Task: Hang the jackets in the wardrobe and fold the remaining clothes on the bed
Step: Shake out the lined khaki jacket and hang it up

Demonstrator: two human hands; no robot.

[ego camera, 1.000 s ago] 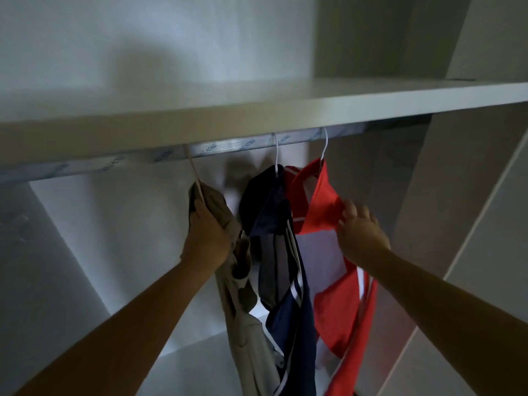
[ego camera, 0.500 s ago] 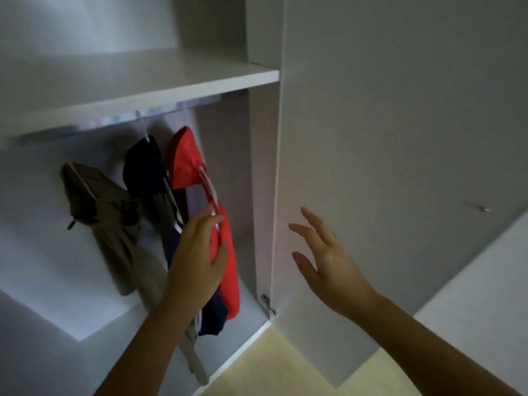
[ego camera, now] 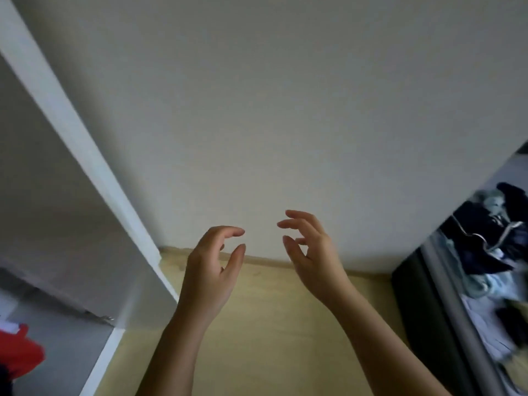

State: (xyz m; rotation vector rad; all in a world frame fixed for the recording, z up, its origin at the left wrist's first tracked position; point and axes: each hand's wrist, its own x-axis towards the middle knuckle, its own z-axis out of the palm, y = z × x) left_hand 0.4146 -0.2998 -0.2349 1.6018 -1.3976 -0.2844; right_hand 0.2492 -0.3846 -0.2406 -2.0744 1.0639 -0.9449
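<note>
Clothes [ego camera: 485,270] are in neither hand at this moment. The fingers [ego camera: 225,234] of the left hand [ego camera: 208,275] are loosely curled, thumb and forefinger apart with nothing between them. The fingers [ego camera: 297,217] of the right hand [ego camera: 311,258] are spread a little wider and just as bare. The 2 hands hang in the air near each other, palms turned inward and not touching, in front of a plain white panel [ego camera: 285,110]. Whether that is a wall or a wardrobe door I cannot tell.

Below them runs a pale yellow floor [ego camera: 257,338]. At the left the wardrobe [ego camera: 85,158] stands open, and part of 1 red jacket [ego camera: 17,352] shows inside it at the bottom corner of the view. At the far right is the dark-framed bed [ego camera: 414,310]. The clothes lie on it in a loose, blurred heap of dark, white and pale blue pieces, with what looks like a hanger [ego camera: 483,238] on top.

Judging from this, the hands are between garments: a jacket is already in the wardrobe, and the step in hand is going to the bed for the next piece. That calls for a reach to the right, well away from where the hands are, and then sorting. A jacket would go on the hanger; anything else gets laid flat on the bed to fold. The heap looks tangled, so lifting 1 piece may drag others.
</note>
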